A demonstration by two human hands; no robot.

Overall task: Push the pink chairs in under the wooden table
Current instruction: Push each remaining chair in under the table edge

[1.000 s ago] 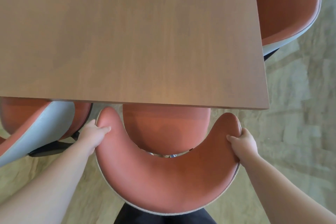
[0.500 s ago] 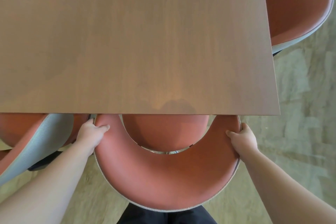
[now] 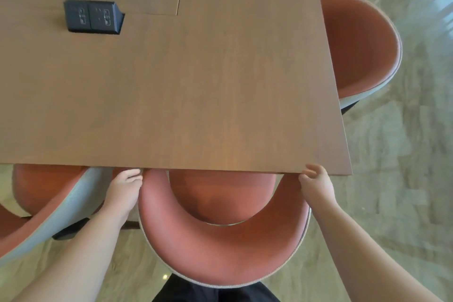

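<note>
The pink chair (image 3: 220, 250) stood at the table's (image 3: 196, 95) near edge, its seat partly under the top. The left hand (image 3: 125, 191) gripped its left backrest tip, fingers together; the right hand (image 3: 316, 184) curled around the right tip.

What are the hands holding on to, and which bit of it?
Both hold the pink chair. The left hand lies against the left tip of its curved backrest; the right hand grips the right tip, right at the wooden table edge.
</note>
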